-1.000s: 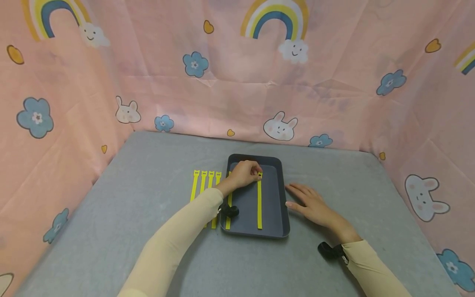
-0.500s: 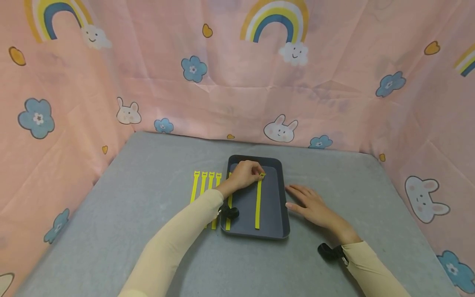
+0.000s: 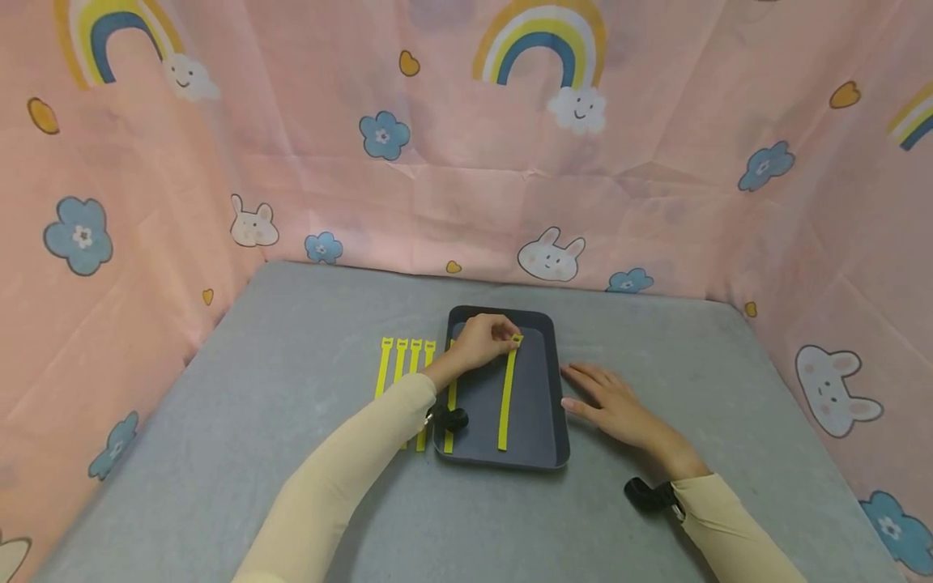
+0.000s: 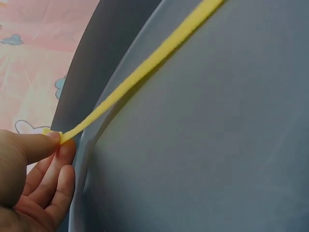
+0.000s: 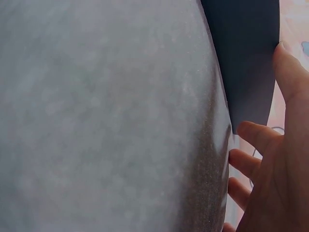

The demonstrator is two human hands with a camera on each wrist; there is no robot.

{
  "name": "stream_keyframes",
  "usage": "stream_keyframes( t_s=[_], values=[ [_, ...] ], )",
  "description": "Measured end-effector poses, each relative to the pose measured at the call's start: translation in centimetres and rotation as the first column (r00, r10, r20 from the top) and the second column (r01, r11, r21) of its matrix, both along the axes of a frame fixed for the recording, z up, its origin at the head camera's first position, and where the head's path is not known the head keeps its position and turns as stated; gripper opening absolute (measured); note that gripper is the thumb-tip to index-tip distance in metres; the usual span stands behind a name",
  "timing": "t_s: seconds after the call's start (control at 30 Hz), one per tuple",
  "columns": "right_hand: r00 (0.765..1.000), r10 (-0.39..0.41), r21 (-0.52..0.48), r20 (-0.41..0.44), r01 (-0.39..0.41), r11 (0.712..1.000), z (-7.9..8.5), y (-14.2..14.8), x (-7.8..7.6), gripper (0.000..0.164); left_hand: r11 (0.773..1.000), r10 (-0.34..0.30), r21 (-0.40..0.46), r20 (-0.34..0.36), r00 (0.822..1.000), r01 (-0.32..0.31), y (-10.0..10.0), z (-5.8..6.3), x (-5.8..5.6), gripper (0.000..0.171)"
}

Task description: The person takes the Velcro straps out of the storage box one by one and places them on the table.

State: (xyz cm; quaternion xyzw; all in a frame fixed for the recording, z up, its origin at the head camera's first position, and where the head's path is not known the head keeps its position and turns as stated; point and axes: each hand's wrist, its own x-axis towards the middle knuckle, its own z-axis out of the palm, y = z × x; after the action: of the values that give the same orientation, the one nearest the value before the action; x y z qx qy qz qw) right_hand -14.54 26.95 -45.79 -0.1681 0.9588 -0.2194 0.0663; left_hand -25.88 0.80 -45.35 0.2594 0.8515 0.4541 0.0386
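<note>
Your left hand pinches a yellow strap by its slotted end near the far edge of the tray, tail toward the near edge. Your right hand, fingers extended, touches the right edge.

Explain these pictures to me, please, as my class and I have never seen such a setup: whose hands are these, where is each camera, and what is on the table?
There is no machine here, just a person's two bare hands. The widest picture comes from a camera on the head, looking forward and down. The other two come from cameras on the wrists, each watching its own hand.

On the grey table sits a dark tray. To its left lie four yellow straps, partly hidden by the sleeve. Another yellow strap lies along the tray's left side.

The left hand pinches the slotted end of one more, the held strap, which slopes down into the tray. The right hand holds nothing; its fingertips are at the tray's right wall.
</note>
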Motion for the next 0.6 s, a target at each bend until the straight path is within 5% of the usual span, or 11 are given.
stream_keyframes(
  t_s=[0.6],
  values=[
    [1.0, 0.002, -0.015, 0.002, -0.002, 1.0, -0.43, 0.17, -0.34, 0.065, 0.995, 0.028, 0.092, -0.016, 0.999, -0.027, -0.14, 0.78, 0.46, 0.026]
  ],
)
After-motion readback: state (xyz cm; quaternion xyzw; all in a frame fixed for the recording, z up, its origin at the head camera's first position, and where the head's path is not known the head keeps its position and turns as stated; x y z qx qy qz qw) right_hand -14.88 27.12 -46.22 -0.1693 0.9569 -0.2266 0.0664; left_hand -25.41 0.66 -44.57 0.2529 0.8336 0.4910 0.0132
